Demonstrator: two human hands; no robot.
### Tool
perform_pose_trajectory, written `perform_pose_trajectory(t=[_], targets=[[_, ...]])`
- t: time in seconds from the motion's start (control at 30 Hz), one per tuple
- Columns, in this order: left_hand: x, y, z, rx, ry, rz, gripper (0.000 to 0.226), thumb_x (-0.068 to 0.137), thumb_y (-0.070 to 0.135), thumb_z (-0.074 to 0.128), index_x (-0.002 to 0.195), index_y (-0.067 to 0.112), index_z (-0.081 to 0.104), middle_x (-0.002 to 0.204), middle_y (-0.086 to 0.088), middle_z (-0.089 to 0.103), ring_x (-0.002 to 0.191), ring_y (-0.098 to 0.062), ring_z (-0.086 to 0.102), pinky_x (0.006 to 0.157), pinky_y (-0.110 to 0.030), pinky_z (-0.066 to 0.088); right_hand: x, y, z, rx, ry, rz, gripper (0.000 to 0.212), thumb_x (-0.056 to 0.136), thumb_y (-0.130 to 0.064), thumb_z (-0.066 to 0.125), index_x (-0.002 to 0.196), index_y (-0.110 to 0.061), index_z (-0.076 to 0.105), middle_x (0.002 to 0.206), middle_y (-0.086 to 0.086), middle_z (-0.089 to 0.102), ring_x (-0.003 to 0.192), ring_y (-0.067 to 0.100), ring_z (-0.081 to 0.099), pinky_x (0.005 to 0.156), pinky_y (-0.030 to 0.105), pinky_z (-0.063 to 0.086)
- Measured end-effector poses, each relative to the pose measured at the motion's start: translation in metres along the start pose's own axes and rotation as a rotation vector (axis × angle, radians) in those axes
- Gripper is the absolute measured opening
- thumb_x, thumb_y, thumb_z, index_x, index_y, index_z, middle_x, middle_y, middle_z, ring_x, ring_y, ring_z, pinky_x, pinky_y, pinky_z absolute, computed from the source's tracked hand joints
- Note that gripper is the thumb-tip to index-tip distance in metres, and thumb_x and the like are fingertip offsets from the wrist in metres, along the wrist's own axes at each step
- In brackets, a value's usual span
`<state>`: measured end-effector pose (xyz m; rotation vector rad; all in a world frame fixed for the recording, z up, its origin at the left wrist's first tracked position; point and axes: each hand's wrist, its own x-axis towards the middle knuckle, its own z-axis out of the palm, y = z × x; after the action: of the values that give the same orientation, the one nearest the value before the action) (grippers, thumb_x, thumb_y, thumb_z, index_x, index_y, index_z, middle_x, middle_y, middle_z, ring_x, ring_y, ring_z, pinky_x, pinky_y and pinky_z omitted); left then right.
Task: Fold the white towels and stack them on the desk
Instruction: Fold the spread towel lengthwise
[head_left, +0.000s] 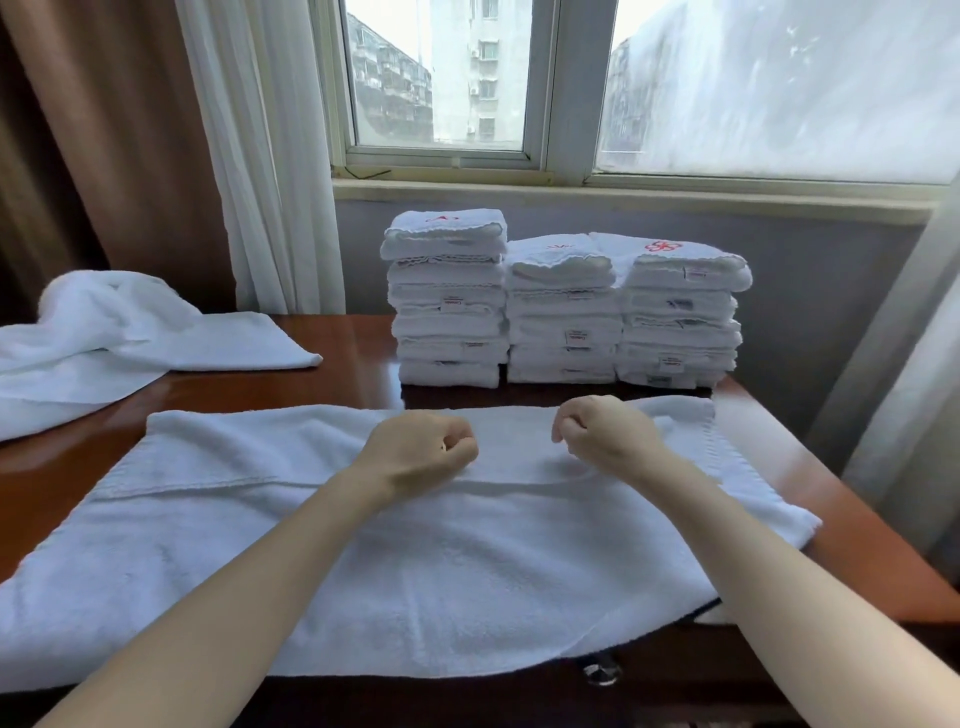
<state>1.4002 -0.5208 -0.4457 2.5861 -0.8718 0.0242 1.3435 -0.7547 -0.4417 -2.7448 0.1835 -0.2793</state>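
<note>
Mid-fold: towel (467, 571) flat under our hands | left hand (422, 448), right hand (602, 431) — fisted, apparently empty | next: grip one end, fold across.

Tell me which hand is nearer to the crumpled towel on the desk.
Left. The left hand sits right of the crumpled towel; the right hand is farther right.

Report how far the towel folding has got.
Done: three stacks of folded towels at the back of the desk. In hand: a spread towel, left hand and right hand curled on it; grip unclear. Left: that fold, plus the crumpled towels at far left.
</note>
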Motion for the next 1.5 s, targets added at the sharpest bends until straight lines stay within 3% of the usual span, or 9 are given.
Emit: perform_pose_trajectory(t=[0.2, 0.43, 0.53, 0.7, 1.1, 1.23, 1.33, 1.4, 1.5], targets=[[0.022, 0.025, 0.024, -0.029, 0.041, 0.130, 0.016, 0.094, 0.035, 0.055, 0.102, 0.032, 0.068, 0.095, 0.015, 0.062, 0.090, -0.007, 0.058, 0.078, -0.028, 0.048, -0.016, 0.029, -0.012, 0.038, 0.196, 0.053, 0.025, 0.088, -0.014, 0.045, 0.090, -0.025, 0.068, 0.093, -0.012, 0.063, 0.090, 0.016, 0.057, 0.070, 0.031, 0.048], [0.046, 0.075, 0.063, -0.086, -0.061, 0.314, 0.047, 0.081, 0.048, 0.068, 0.126, 0.038, 0.057, 0.117, 0.018, 0.057, 0.103, -0.003, 0.054, 0.085, -0.027, 0.047, -0.041, 0.079, -0.024, 0.032, 0.110, 0.172, 0.019, 0.082, -0.028, 0.060, 0.101, -0.027, 0.056, 0.097, -0.013, 0.055, 0.095, 0.014, 0.055, 0.079, 0.035, 0.049], [0.056, 0.092, 0.075, -0.095, 0.037, 0.278, 0.031, 0.086, 0.034, 0.063, 0.116, 0.037, 0.060, 0.101, 0.018, 0.059, 0.091, -0.007, 0.058, 0.070, -0.026, 0.045, -0.050, 0.094, -0.027, -0.072, -0.038, 0.207, 0.036, 0.079, -0.032, 0.064, 0.115, -0.030, 0.056, 0.111, -0.014, 0.049, 0.105, 0.011, 0.051, 0.079, 0.031, 0.047], [0.066, 0.106, 0.080, -0.118, 0.071, 0.197, 0.012, 0.090, 0.039, 0.060, 0.101, 0.035, 0.063, 0.084, 0.016, 0.057, 0.080, -0.008, 0.054, 0.060, -0.025, 0.034, -0.052, 0.107, -0.027, -0.189, 0.095, 0.158, 0.025, 0.087, -0.018, 0.056, 0.108, -0.030, 0.063, 0.112, -0.010, 0.060, 0.104, 0.017, 0.057, 0.071, 0.027, 0.039], [0.066, 0.121, 0.082, -0.120, -0.013, 0.254, 0.042, 0.091, 0.057, 0.053, 0.068, 0.024, 0.064, 0.067, 0.011, 0.062, 0.069, -0.009, 0.056, 0.058, -0.030, 0.042, -0.037, 0.114, -0.067, -0.443, 0.313, 0.209, 0.027, 0.086, -0.012, 0.046, 0.082, -0.019, 0.072, 0.084, 0.000, 0.068, 0.083, 0.026, 0.059, 0.075, 0.033, 0.035], [0.069, 0.115, 0.081, -0.132, 0.118, 0.166, 0.026, 0.094, 0.042, 0.052, 0.085, 0.026, 0.070, 0.084, 0.010, 0.064, 0.085, -0.013, 0.060, 0.065, -0.031, 0.044, -0.034, 0.101, -0.057, -0.320, 0.337, 0.231, 0.028, 0.089, -0.017, 0.044, 0.088, -0.020, 0.072, 0.089, -0.001, 0.071, 0.088, 0.025, 0.061, 0.081, 0.033, 0.042], [0.074, 0.099, 0.080, 0.033, 0.159, 0.136, 0.027, 0.094, 0.038, 0.050, 0.114, 0.033, 0.067, 0.116, 0.011, 0.061, 0.110, -0.016, 0.055, 0.087, -0.033, 0.045, -0.029, 0.083, -0.034, -0.068, 0.186, 0.209, 0.037, 0.093, -0.022, 0.044, 0.121, -0.030, 0.065, 0.122, -0.005, 0.065, 0.116, 0.021, 0.055, 0.088, 0.033, 0.047], [0.076, 0.086, 0.084, 0.238, 0.021, 0.055, 0.046, 0.096, 0.047, 0.041, 0.141, 0.035, 0.048, 0.147, 0.001, 0.044, 0.136, -0.022, 0.037, 0.112, -0.044, 0.027, -0.023, 0.076, -0.012, -0.089, -0.003, 0.176, 0.045, 0.097, -0.029, 0.040, 0.142, -0.030, 0.048, 0.145, -0.002, 0.050, 0.134, 0.022, 0.040, 0.105, 0.038, 0.037], [0.077, 0.071, 0.096, 0.260, -0.195, -0.034, 0.064, 0.098, 0.062, 0.020, 0.156, 0.038, 0.009, 0.166, 0.001, 0.002, 0.152, -0.023, -0.002, 0.117, -0.057, -0.004, -0.016, 0.078, 0.012, -0.161, -0.185, 0.185, 0.055, 0.101, -0.048, 0.025, 0.154, -0.034, 0.022, 0.164, 0.001, 0.012, 0.151, 0.029, 0.003, 0.120, 0.053, -0.001]])
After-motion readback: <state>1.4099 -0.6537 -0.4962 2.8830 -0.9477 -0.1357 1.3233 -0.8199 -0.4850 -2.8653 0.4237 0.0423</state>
